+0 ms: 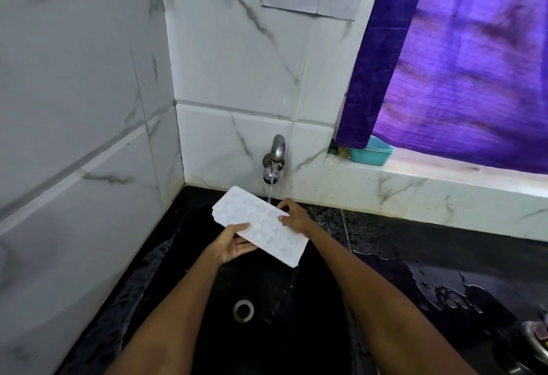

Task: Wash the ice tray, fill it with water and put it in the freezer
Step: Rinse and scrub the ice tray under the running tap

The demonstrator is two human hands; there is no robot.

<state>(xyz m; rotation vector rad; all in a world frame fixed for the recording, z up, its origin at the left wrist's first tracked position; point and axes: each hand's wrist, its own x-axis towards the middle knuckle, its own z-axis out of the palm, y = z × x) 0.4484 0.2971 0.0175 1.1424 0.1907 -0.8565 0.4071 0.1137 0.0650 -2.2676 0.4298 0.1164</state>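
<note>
A white ice tray [257,222] with round cups hangs over the black sink [207,291], tilted, its far end under the tap. My left hand [234,244] holds its near long edge from below, thumb on top. My right hand [292,216] pinches the far long edge. A thin stream of water [269,193] runs from the metal tap [275,161] onto the tray's far side.
The sink drain [243,310] lies below my arms. The black counter [444,271] on the right is wet. A teal tub [370,153] stands on the marble ledge under a purple curtain [462,63]. White tiled walls close the left and back.
</note>
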